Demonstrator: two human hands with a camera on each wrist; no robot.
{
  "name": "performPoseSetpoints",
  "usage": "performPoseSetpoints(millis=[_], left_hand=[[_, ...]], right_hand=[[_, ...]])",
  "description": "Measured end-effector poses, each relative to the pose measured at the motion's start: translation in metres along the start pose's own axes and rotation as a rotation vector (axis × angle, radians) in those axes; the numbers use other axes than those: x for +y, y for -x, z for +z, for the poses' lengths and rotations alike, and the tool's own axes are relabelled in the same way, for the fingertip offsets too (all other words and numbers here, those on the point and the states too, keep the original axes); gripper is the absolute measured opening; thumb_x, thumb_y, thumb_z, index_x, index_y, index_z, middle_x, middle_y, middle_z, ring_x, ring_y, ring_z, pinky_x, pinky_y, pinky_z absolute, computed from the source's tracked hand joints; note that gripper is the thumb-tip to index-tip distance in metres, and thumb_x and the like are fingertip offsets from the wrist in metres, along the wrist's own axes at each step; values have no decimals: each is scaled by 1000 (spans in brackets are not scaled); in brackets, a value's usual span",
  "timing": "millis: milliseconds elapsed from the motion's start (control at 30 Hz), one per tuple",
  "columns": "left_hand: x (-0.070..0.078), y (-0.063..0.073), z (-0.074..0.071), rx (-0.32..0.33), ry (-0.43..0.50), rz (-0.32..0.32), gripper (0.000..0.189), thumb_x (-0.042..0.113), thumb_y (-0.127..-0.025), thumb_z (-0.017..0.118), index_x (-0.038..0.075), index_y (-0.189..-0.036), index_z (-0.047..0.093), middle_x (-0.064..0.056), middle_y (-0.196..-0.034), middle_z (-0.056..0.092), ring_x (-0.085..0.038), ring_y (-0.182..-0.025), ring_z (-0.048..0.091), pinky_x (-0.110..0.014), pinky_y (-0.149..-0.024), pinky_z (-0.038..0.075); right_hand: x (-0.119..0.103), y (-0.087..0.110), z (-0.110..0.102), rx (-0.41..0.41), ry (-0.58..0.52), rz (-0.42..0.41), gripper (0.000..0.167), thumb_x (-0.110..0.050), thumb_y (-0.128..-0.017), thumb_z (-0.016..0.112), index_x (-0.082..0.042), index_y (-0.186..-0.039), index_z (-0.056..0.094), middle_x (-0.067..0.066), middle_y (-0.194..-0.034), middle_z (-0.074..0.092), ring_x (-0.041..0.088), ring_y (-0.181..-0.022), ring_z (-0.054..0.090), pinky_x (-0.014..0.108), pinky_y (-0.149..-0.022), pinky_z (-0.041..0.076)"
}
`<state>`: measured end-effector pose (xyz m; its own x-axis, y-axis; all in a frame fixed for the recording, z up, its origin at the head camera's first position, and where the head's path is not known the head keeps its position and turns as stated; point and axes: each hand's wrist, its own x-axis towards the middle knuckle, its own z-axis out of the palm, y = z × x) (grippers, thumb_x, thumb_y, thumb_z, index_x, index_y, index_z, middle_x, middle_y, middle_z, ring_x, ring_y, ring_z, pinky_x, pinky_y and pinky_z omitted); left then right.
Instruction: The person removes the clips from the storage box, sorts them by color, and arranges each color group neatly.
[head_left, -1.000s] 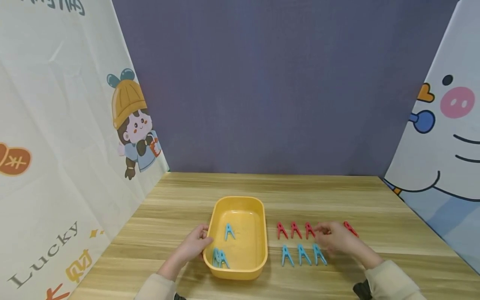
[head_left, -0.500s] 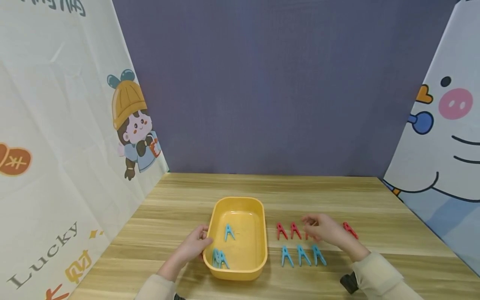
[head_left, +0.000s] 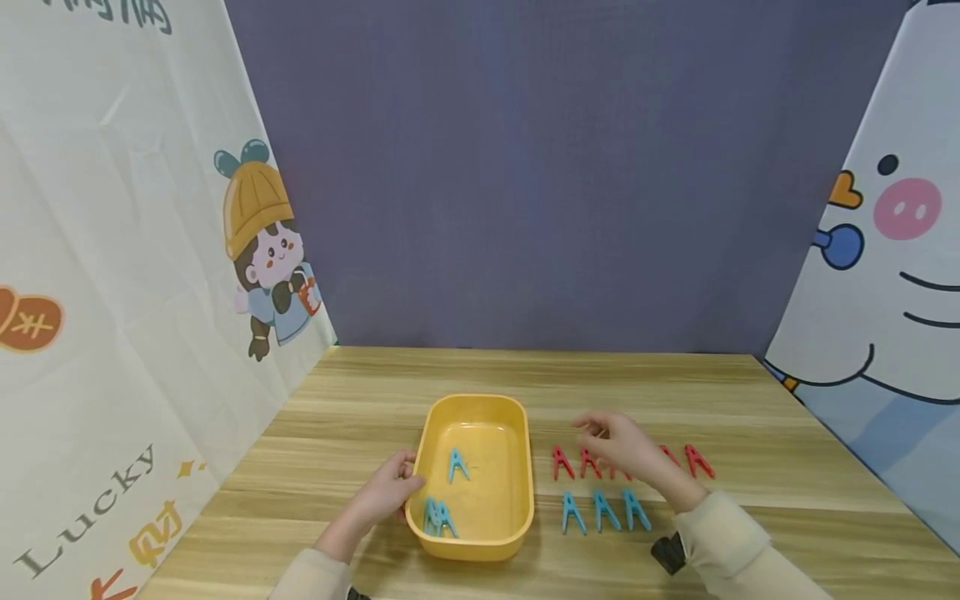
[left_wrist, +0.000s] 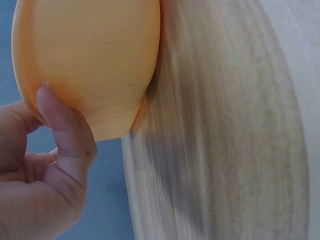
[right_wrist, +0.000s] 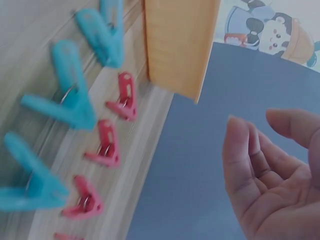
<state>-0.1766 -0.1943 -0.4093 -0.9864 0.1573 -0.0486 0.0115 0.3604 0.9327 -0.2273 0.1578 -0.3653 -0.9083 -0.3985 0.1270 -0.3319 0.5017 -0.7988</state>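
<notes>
My left hand (head_left: 386,490) grips the left rim of a yellow plastic tub (head_left: 471,551). In the left wrist view, a finger (left_wrist: 60,115) presses the tub's outer wall while the thumb goes behind the rim. Inside the tub lie blue clothespins, one (head_left: 458,465) toward the middle and others (head_left: 442,518) at the near left corner. Above a row of red clothespins (head_left: 562,463) hovers my right hand (head_left: 626,450), partly hiding some of them. In the right wrist view its thumb and fingers are apart, loosely bent, with nothing between them.
Three blue clothespins (head_left: 602,510) stand in a row nearer the person than the red ones. The wooden table (head_left: 360,392) meets a dark backdrop (head_left: 525,175), with printed cloths (head_left: 112,250) on both sides.
My right hand has moved left and slightly away over the red row, uncovering a red clothespin on its right. The left hand and the tub stay put.
</notes>
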Motion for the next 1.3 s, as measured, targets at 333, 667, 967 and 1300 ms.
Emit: performPoseSetpoints(millis=[333,667,967,1300], left_hand=[[-2,0,-1,-4,-2,3,38,8,-92,50,-9,-123,38,-10,-84,45,-19,-61,53,-39,-48,51],[-1,-1,-2,-12,-7,17,37,6,-91,49,-10,-122,38,-11,-84,46,-17,-60,53,-38,-49,51],[-1,-1,-1,-9,-11,22,38,6,-91,50,-11,-122,38,-10,-82,45,-17,-59,53,-38,-49,50],[-2,-2,-1,-7,-11,26,37,5,-90,49,-12,-121,38,-10,-82,45,-16,-58,52,-37,-48,50]], right_hand=[[-13,-11,11,-57,-54,-43,34,-15,-92,56,3,-121,53,13,-89,56,25,-55,56,36,-49,51],[-30,-21,27,-58,-19,-79,29,-11,-91,55,-1,-118,57,6,-86,56,24,-69,56,33,-53,52],[-42,-24,39,-84,-49,-78,29,-12,-91,57,-1,-118,57,8,-86,57,20,-63,57,33,-50,52],[-53,-28,51,-122,-75,-89,27,-11,-91,56,0,-115,57,9,-84,55,30,-70,57,39,-56,53]])
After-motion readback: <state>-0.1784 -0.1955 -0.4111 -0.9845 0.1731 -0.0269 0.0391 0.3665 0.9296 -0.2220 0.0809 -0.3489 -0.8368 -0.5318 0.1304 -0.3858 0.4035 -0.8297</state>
